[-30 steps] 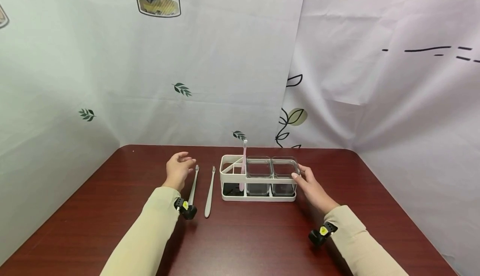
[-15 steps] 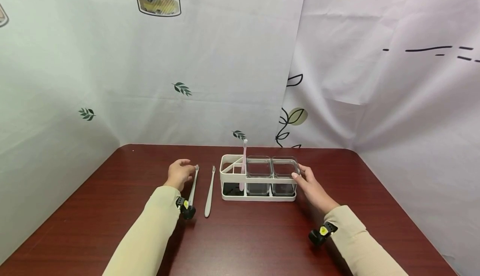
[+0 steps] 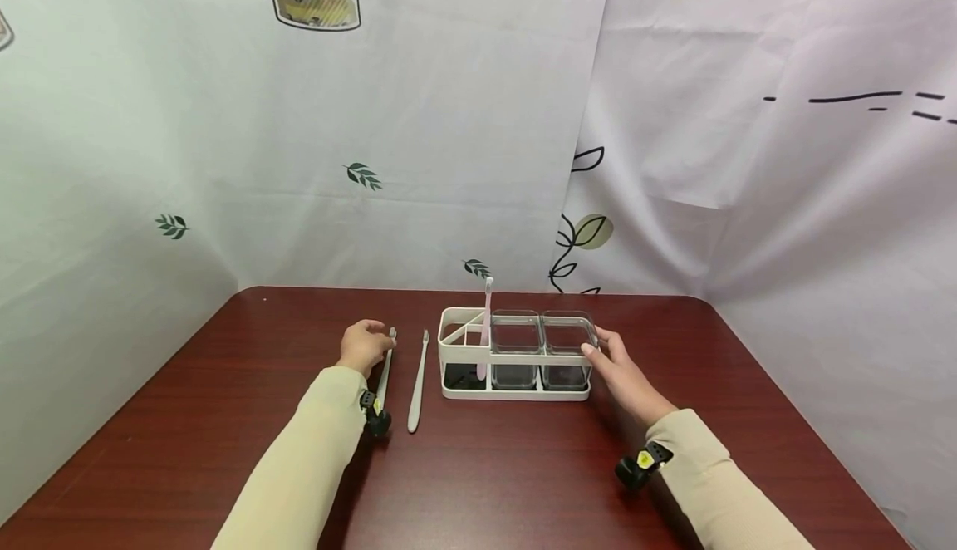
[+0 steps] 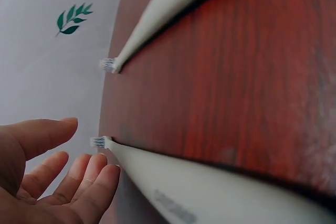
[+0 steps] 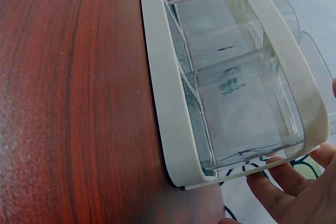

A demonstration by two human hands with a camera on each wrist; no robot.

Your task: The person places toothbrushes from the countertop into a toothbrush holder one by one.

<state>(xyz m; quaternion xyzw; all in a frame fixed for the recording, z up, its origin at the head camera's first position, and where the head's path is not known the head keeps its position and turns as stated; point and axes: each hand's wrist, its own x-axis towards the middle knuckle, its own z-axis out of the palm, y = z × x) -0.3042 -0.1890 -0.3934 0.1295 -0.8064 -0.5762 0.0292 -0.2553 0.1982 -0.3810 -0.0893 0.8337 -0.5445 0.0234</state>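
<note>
My left hand [image 3: 362, 346] is beside the head of the left white toothbrush [image 3: 386, 375], which lies on the table. In the left wrist view, thumb and fingers [image 4: 107, 179] are spread apart around its bristle end, fingertips right at the neck. A second white toothbrush [image 3: 418, 388] lies to the right of it. Farther right stands a white toothbrush holder [image 3: 516, 395]. A pink toothbrush [image 3: 487, 317] stands upright in it, beside two clear square cups [image 3: 516, 336]. My right hand [image 3: 622, 371] grips the holder's right end, thumb over the upper rail, fingers [image 5: 268, 187] at the outer side.
The reddish-brown table [image 3: 493, 475] ends at a pale printed cloth [image 3: 449, 118] that hangs behind it and along both sides. On each wrist sits a black camera on a strap, the left camera [image 3: 377, 424] overlapping the left toothbrush's handle in the head view.
My left hand has come down and slightly right to the left white toothbrush's head. The right hand and the holder have stayed in place.
</note>
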